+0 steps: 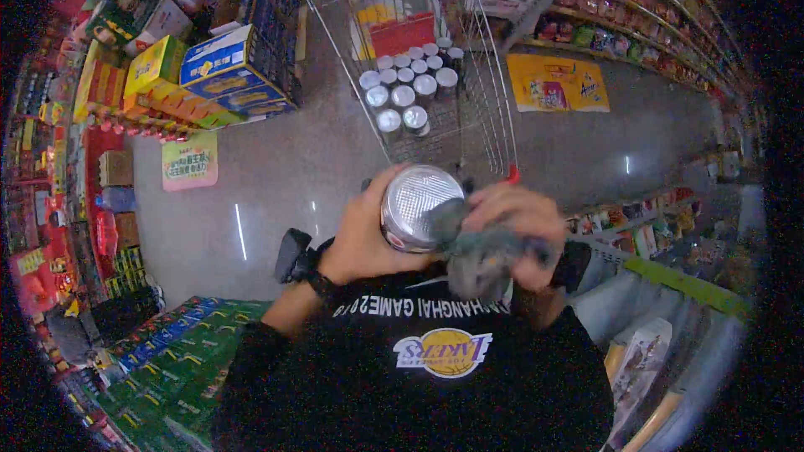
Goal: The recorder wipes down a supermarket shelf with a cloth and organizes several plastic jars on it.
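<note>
Close to my chest, my left hand is wrapped around a metal can with a shiny, ridged round lid facing up. My right hand grips a blurred grey-green cloth, part of which touches the right edge of the lid. Beyond my hands stands a wire shopping cart with red corner pieces. Several cans with pale round tops stand grouped inside it, the larger ones nearer to me.
Stacked drink cartons rise at the left of the cart. Packed shelves run along the upper right, and more shelves stand at right. Green cartons lie at lower left. A yellow floor poster is right of the cart.
</note>
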A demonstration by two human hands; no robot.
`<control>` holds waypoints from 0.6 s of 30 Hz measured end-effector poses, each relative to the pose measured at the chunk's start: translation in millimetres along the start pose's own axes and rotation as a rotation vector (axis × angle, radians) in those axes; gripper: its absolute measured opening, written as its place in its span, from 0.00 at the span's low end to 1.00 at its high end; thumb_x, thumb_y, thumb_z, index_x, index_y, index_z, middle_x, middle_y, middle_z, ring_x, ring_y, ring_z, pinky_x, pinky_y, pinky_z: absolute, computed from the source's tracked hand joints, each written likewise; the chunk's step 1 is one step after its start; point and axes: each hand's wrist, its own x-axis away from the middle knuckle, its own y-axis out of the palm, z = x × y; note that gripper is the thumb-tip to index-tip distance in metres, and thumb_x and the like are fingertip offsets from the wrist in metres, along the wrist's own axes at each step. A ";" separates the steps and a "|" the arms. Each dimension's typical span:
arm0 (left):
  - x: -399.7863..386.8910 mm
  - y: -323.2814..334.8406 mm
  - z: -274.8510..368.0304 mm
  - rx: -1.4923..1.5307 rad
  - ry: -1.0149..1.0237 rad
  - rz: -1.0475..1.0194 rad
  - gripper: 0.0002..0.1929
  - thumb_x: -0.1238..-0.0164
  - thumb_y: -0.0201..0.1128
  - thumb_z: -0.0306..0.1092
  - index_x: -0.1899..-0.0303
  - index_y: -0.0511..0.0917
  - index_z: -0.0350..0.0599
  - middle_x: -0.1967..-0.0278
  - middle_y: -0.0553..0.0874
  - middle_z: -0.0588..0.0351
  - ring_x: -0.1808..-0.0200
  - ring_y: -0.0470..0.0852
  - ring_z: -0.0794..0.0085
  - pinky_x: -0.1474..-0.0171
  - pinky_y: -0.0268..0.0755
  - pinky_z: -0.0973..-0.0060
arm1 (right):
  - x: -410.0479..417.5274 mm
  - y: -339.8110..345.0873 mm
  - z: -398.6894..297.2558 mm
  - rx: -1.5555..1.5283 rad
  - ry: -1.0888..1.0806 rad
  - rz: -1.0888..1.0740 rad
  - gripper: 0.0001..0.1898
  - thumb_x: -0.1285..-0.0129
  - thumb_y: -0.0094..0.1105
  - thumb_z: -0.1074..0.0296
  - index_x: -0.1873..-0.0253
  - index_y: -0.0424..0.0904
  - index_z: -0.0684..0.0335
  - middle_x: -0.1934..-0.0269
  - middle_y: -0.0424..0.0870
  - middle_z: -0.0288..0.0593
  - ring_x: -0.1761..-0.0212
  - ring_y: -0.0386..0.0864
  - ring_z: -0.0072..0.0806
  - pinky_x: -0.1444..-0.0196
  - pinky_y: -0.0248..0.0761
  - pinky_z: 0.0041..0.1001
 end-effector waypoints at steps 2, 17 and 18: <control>-2.4 -6.3 -3.0 0.092 0.148 -0.080 0.48 0.68 0.79 0.49 0.41 0.65 0.37 0.52 0.80 0.42 0.50 0.81 0.54 0.45 0.71 0.66 | -1.5 5.5 0.7 -0.040 0.098 0.330 0.12 0.51 0.60 0.65 0.64 0.79 0.66 0.50 0.78 0.54 0.52 0.79 0.44 0.46 0.71 0.42; -32.4 -17.3 -35.9 0.753 -0.254 -0.442 0.31 0.45 0.69 0.37 0.40 0.66 0.40 0.45 0.76 0.52 0.45 0.75 0.70 0.41 0.67 0.69 | -46.7 44.1 -18.5 0.616 -0.058 -0.321 0.15 0.46 0.59 0.53 0.54 0.82 0.49 0.45 0.77 0.43 0.45 0.76 0.41 0.39 0.62 0.46; -34.8 -19.3 -38.0 0.910 -0.311 -0.372 0.31 0.45 0.68 0.35 0.40 0.66 0.40 0.44 0.76 0.52 0.45 0.75 0.71 0.42 0.68 0.70 | -37.7 56.6 -3.2 0.736 -0.095 -0.106 0.15 0.47 0.60 0.58 0.53 0.81 0.49 0.45 0.77 0.43 0.42 0.74 0.41 0.37 0.61 0.46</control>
